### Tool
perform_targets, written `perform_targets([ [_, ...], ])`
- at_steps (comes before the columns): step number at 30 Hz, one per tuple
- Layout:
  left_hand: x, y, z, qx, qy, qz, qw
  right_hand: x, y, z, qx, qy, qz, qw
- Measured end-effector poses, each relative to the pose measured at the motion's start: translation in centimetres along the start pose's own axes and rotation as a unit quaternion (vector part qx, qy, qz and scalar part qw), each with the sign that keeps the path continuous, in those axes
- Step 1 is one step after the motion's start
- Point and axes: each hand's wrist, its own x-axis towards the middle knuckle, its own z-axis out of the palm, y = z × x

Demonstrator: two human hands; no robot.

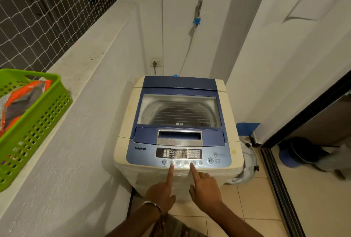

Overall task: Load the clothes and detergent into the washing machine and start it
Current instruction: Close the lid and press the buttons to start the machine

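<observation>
**A:** Where's the washing machine (176, 123) from your hands?

**B:** Straight ahead of you and just above them, in the corner, lid shut. Its control panel (179, 156) runs side to side along the front edge, and the button row follows that same long axis.

**A:** And your hands?

**B:** Your left hand (161, 193) has its index finger stretched out, tip on a button toward the left of the row, the other fingers curled in. Your right hand (206, 189) matches it, index tip on a button right of centre. Neither holds anything.

**A:** Which one takes the start button (210, 160)?

**B:** Your right, I'd judge; the button sits just beyond that fingertip, further along the row.

**A:** Detergent?

**B:** An orange pack (22, 100) lies in the green basket (38, 128) on the ledge to your left, well apart from both hands.
</observation>
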Motion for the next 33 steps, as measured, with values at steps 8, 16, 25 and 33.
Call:
perform_targets([
  [8,0.2,1.1,-0.7,0.005,0.022,0.020,1.000,1.6,5.3,-2.7,-0.018,-0.022,0.133,0.991],
  [16,0.1,2.9,-0.6,0.022,0.031,0.057,0.998,1.7,6.3,-2.9,-0.016,-0.039,0.158,0.987],
  [25,-0.1,3.7,0.2,0.035,0.008,0.067,0.997,1.5,6.0,-2.8,-0.011,-0.055,0.182,0.982],
  [33,-0.4,4.0,0.0,0.033,0.004,0.067,0.997,1.8,5.5,-3.3,-0.022,-0.075,0.188,0.979],
])
